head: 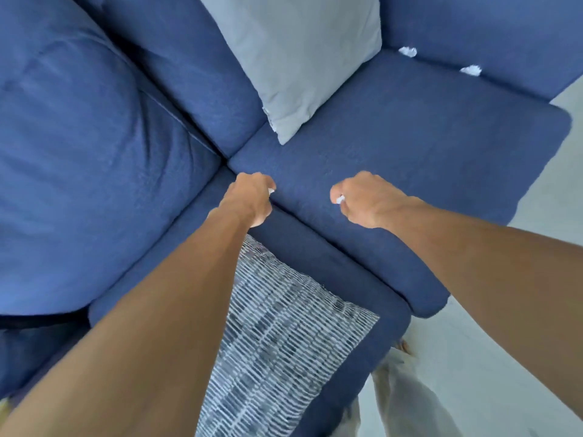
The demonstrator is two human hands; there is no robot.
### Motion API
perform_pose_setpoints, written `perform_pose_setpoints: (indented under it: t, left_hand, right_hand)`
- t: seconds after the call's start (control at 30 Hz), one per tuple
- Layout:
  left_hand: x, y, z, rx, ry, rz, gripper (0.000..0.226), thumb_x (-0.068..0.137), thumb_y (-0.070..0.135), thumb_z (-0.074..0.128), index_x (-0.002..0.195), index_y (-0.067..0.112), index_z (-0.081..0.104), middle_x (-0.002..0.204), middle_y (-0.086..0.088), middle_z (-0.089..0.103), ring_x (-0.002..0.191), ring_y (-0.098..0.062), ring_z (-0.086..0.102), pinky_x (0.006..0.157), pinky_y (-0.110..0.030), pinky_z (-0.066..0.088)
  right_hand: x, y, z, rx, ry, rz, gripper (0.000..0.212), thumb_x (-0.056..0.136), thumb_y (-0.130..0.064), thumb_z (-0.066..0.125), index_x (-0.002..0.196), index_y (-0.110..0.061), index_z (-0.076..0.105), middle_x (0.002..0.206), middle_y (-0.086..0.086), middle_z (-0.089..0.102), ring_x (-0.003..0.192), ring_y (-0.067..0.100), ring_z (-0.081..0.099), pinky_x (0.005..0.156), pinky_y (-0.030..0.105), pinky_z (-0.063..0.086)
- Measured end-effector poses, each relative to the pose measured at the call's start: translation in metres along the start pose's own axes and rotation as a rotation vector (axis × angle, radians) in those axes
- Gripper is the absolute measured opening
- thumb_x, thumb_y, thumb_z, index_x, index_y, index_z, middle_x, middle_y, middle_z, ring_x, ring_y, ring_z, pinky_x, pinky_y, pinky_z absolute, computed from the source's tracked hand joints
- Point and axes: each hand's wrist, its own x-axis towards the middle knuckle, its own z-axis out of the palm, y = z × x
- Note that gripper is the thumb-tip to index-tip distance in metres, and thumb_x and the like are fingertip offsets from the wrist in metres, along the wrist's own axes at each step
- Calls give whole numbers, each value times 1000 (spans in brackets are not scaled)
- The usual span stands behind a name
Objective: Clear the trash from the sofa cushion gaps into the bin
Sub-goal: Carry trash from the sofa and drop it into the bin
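Paper in both fists, and more left on the sofa [394,137].
The left hand [249,197] is curled tight around a white scrap [270,191], right over the gap between two seat cushions, where trash likes to hide. The right hand [362,200] is curled around a second scrap [340,199] above the seat. I think both fists are closed so the tiny bits cannot fall out. A white wad [407,52] and a second wad [470,70] sit far from the hands, stuck where the seat meets the back. No bin shows here. The sofa is soft blue cloth, with a grey pillow [299,58] and a striped pillow [284,326] on it. A pale floor [473,357] lies beside it.
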Motion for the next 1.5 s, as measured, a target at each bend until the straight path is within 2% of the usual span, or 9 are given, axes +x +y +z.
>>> perform_pose_setpoints:
  t: [0.2,0.33,0.47,0.63,0.8,0.97,1.13,1.27,1.5]
  left_hand:
    - [-64,5,-94,-67,142,-122,27,96,27,47,117,18,62,110,-14,62,106,-32,55,74,-35,43]
    - [-127,15,-166,-55,263,-183,28,97,28,47,108,11,67,96,-12,65,101,-31,57,79,-38,50]
    - [-173,13,-217,-108,386,-268,37,93,11,46,122,27,64,121,-5,62,107,-28,57,75,-32,48]
    - [-242,10,-282,-156,527,-356,41,90,11,45,127,22,56,129,-3,53,106,-25,53,68,-29,41]
    - [-310,4,-320,-162,659,-440,22,89,9,40,75,16,56,85,-7,58,76,-29,52,62,-30,43]
    - [-383,-12,-343,-278,820,-542,18,79,8,41,73,7,58,93,-17,60,86,-32,66,75,-42,55]
    - [-444,-36,-344,-241,861,-581,23,80,5,41,75,8,64,95,-15,65,86,-30,68,76,-43,58]
    - [-500,-60,-326,-201,892,-636,27,85,5,44,66,16,60,95,-12,65,84,-27,68,73,-39,58]
    - [-622,-99,-269,-147,908,-867,20,82,0,41,68,5,54,72,-6,45,57,-21,36,45,-26,28]
  right_hand:
    - [-37,-29,-113,-64,126,-132,24,86,4,42,68,-12,47,78,5,43,78,26,43,50,28,28]
    - [-80,-57,-194,12,205,-221,34,86,4,50,115,-6,65,118,12,55,104,31,60,80,37,54]
    - [-107,-83,-245,-11,297,-306,41,84,7,46,121,-2,61,125,15,56,113,31,58,92,40,52]
    - [-156,-122,-315,-31,422,-449,41,85,6,47,122,-4,58,122,15,57,107,32,59,80,36,53]
    - [-201,-160,-360,-97,538,-544,10,87,1,49,85,-7,54,91,10,45,73,28,47,46,24,29]
    - [-248,-209,-375,-152,650,-656,27,83,7,46,64,-10,37,73,5,33,70,28,42,47,25,25]
    - [-286,-255,-367,-193,699,-764,18,87,4,46,92,-6,60,87,9,44,76,28,47,64,30,39]
    - [-323,-295,-346,-226,724,-832,16,87,4,46,78,-8,53,82,8,42,72,28,45,60,29,38]
    - [-406,-386,-280,-241,717,-1026,32,85,6,46,60,-10,34,68,3,32,65,27,41,45,26,25]
